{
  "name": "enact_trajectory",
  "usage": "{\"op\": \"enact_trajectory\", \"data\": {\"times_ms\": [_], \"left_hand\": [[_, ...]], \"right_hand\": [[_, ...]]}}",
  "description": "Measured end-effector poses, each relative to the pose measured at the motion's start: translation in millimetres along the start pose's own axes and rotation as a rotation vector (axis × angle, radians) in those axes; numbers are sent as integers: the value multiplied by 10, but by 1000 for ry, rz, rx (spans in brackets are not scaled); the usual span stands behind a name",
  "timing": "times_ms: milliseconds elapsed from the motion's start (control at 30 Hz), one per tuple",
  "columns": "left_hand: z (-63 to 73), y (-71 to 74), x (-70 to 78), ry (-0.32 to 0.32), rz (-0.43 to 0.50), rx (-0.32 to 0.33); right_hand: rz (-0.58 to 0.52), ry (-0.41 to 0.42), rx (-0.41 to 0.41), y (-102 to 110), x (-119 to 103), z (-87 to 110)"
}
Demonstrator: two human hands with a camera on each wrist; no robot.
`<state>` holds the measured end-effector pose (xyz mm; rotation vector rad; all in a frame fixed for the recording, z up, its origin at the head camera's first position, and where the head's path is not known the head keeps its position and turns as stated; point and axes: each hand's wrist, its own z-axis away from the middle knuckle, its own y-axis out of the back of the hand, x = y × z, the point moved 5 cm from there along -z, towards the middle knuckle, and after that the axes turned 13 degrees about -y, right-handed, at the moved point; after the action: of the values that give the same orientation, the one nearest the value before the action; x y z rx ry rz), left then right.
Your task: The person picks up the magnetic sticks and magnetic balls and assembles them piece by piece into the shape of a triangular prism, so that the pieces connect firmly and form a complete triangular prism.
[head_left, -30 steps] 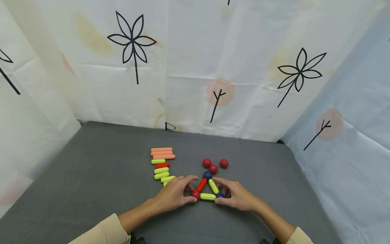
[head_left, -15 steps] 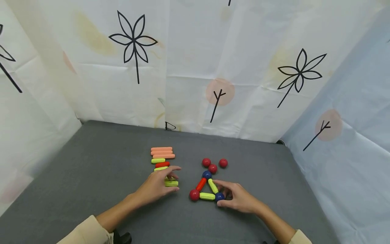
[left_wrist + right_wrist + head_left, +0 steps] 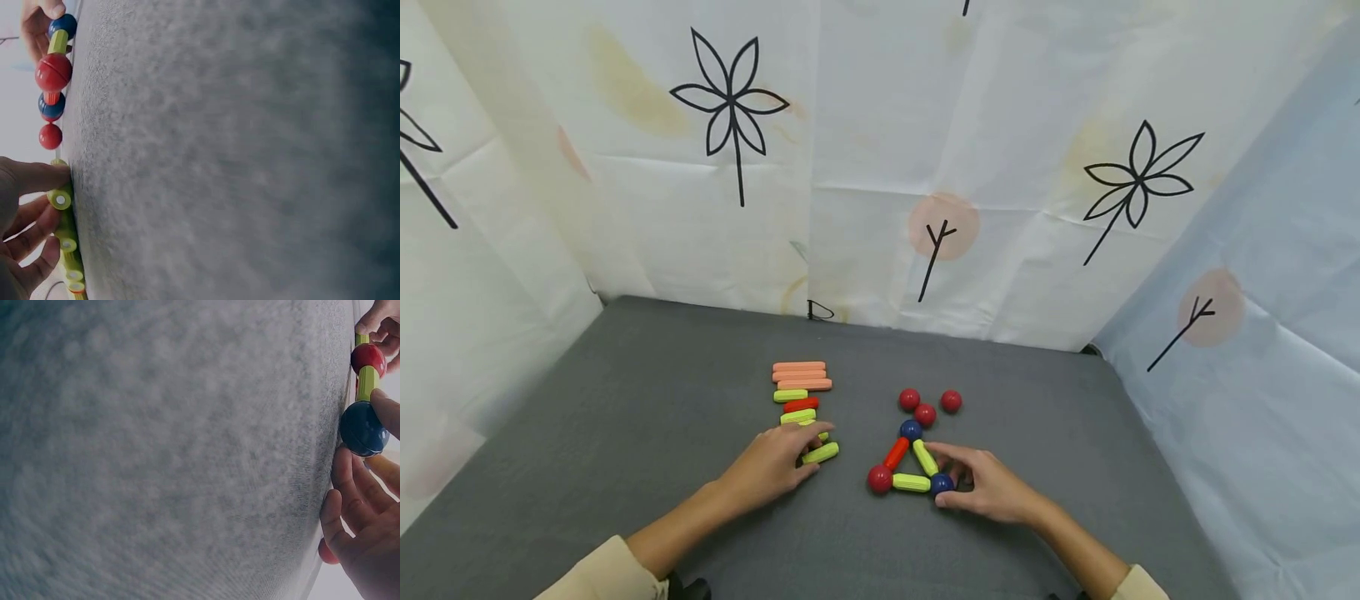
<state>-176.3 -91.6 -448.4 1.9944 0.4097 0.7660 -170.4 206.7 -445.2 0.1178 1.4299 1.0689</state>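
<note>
Lime rod (image 3: 822, 452) is the bit that changed. Half a second ago it lay pretty much straight across at the near end of the rod column, and now it's turned at an angle, its right end pointing toward the back. It's on the grey counter (image 3: 662, 417), left of the triangle (image 3: 912, 482).

Left grip (image 3: 771, 458) has that rod pinched, thumb on the near side, fingers bent over from the far side. A second back it was over at the triangle's red corner ball (image 3: 880, 478), so it's come a fair way left. Forearm reaches in from the lower left, back of the hand facing up.

Rest of the column runs away behind it: more lime ones, one red rod (image 3: 801, 405), then three peach rods (image 3: 800, 376) at the far end.

Triangle itself hasn't really budged. Right grip (image 3: 981, 483) is the same as before too, thumb and fingers curled round the near blue ball (image 3: 942, 483), forearm angling in from the lower right. Three loose red balls (image 3: 925, 414) sit just behind the far blue ball (image 3: 911, 430), same spots as earlier.
</note>
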Motion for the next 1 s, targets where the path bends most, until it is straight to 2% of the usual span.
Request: {"op": "enact_trajectory", "data": {"times_ms": [67, 167, 333, 400, 533, 667, 867, 1000], "left_hand": [[-14, -16, 32, -32, -53, -11], [-38, -40, 69, -48, -74, -23], [-125, -85, 108, -6, 1, -30], [-190, -107, 120, 16, 70, -17], [-369, -154, 144, 58, 286, 23], [-583, -223, 172, 44, 466, 92], [-899, -338, 213, 2, 628, 192], [-1051, -416, 233, -13, 690, 233]], "right_hand": [[-3, 5, -2, -3, 2, -2], [-10, 8, -2, -5, 5, -4], [-13, 4, -4, -2, 13, -9], [-10, 2, -5, -1, 19, -11], [-9, -9, -7, -2, 22, -9], [-14, -19, -13, -6, 29, -9], [-6, -5, 0, -6, 29, -11], [-5, -7, 2, -2, 20, -6]]}}
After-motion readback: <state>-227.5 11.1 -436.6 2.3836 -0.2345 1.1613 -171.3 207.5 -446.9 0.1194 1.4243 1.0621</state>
